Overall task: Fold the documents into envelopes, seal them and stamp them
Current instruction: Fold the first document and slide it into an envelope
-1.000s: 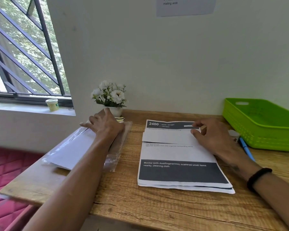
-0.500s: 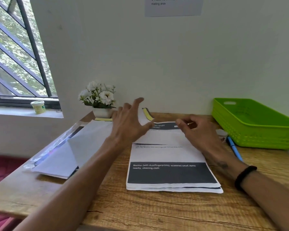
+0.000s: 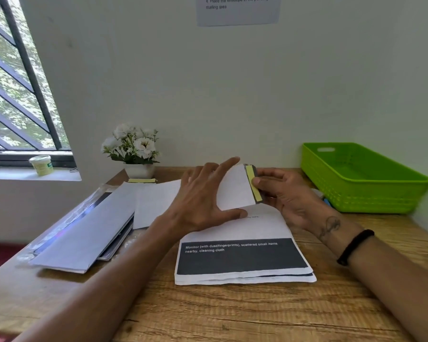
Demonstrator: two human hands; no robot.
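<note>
A white envelope (image 3: 235,191) with a yellow adhesive strip along its flap is lifted over the stack of printed documents (image 3: 242,257) on the wooden desk. My left hand (image 3: 203,198) holds its left side, thumb underneath and fingers spread over the top. My right hand (image 3: 282,193) pinches its right end at the yellow strip. A pile of white envelopes (image 3: 84,233) lies on a clear plastic sleeve to the left.
A green plastic basket (image 3: 361,178) stands at the back right, with a blue pen (image 3: 326,200) beside it. A small pot of white flowers (image 3: 134,151) stands against the wall. The desk's left edge (image 3: 8,272) drops off beside the envelope pile.
My left hand left the envelope pile and carried an envelope rightward over the documents. My right hand lifted off the folded sheet and took the envelope's strip end.
</note>
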